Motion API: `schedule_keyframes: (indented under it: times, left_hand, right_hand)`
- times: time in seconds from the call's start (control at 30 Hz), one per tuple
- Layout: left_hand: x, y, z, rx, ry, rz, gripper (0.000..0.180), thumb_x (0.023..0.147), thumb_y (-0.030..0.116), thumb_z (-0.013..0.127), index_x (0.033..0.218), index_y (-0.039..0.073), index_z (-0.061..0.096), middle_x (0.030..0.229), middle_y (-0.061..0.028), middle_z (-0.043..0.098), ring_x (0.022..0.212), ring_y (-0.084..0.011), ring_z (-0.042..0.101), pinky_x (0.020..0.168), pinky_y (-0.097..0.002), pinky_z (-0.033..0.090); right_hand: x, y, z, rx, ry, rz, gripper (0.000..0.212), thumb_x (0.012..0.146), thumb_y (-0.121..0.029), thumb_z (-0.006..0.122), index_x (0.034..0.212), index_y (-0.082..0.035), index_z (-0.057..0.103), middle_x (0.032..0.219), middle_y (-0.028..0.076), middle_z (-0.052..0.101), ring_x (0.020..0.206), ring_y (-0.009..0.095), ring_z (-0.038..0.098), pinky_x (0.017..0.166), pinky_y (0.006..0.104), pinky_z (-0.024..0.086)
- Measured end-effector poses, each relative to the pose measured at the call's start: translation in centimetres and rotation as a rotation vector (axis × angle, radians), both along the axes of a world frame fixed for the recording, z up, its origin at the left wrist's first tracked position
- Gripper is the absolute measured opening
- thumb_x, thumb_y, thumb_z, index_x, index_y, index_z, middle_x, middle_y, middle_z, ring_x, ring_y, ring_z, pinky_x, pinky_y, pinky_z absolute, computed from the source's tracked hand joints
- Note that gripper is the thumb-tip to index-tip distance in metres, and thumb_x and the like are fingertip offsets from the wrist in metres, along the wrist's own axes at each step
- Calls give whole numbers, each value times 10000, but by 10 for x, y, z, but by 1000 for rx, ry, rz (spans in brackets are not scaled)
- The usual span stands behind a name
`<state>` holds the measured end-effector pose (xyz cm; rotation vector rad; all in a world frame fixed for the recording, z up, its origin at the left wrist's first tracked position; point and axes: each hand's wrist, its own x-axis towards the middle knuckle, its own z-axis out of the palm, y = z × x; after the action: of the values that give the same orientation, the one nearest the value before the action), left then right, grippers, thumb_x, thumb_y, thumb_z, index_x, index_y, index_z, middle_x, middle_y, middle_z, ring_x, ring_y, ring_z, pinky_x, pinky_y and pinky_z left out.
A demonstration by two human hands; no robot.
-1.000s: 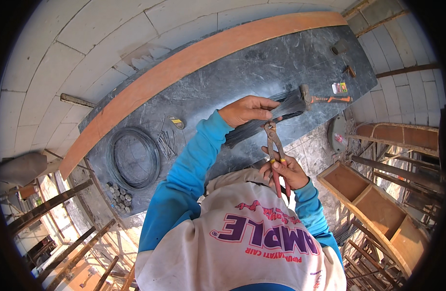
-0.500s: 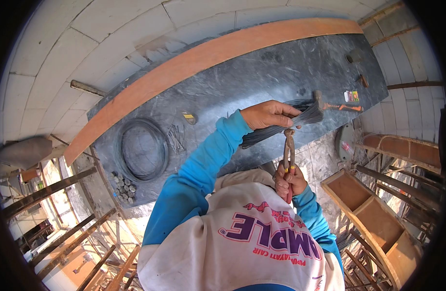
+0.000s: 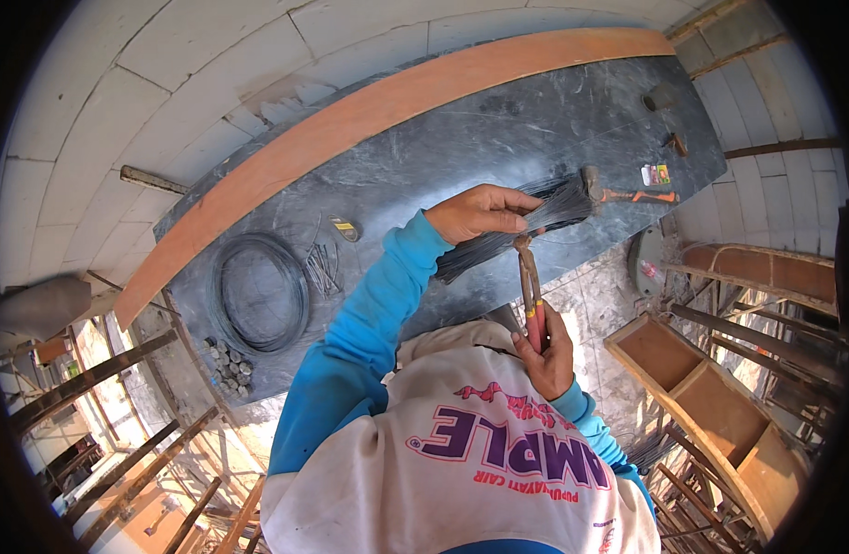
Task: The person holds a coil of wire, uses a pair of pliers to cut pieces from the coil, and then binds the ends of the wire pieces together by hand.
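A bundle of thin dark wires point(image 3: 558, 205) lies slantwise over the table's near half, its right end fanned out. My left hand point(image 3: 485, 212) grips wires near the middle, thumb and fingers pressed together on them. Below it, my right hand point(image 3: 549, 355) holds pincers point(image 3: 528, 277) with red and yellow handles. Their rusty jaws point up and touch or nearly touch the wires just under my left fingers; whether a wire is between the jaws I cannot tell.
On the dark table point(image 3: 397, 166) lie a hammer point(image 3: 632, 196), a coil of wire point(image 3: 258, 294), short wire pieces point(image 3: 323, 268), a tape measure point(image 3: 345, 229) and several grey lumps point(image 3: 229, 367). A long orange-brown board point(image 3: 351, 138) runs along the back. A wooden compartment frame point(image 3: 702, 406) stands right.
Both hands and the pincers have shifted slightly left along the wires. My right fingers have loosened around the handles and the pincers tilt more to the left. The view has moved slightly too.
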<state>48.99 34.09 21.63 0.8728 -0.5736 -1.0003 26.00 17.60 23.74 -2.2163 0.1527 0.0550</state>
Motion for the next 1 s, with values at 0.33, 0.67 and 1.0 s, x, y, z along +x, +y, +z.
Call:
schedule_keyframes:
  times: [0.33, 0.67, 1.0]
  left_hand:
    - [3, -6, 2, 53, -92, -125, 542, 901, 216, 607, 1332, -67, 439, 1211, -138, 600, 1101, -189, 550, 963, -304, 406]
    - [10, 6, -5, 8, -27, -23, 536, 900, 216, 604, 1320, -76, 445, 1226, -175, 584, 1169, -231, 535, 1013, -321, 380]
    - [10, 3, 0, 2, -57, -41, 531, 904, 219, 597, 1315, -82, 448, 1239, -177, 574, 1174, -223, 529, 1020, -324, 370]
  right_hand:
    - [-2, -29, -26, 1970, 736, 194, 495, 955, -327, 490, 1236, 81, 484, 724, 104, 573, 481, 153, 509, 453, 272, 453]
    - [24, -3, 1, 526, 218, 16, 500, 729, -24, 737, 1112, -26, 416, 760, 52, 522, 534, 116, 518, 477, 257, 441]
    - [31, -6, -14, 1378, 612, 26, 657, 861, -334, 489, 1356, 65, 324, 751, 127, 546, 664, 162, 555, 514, 267, 481]
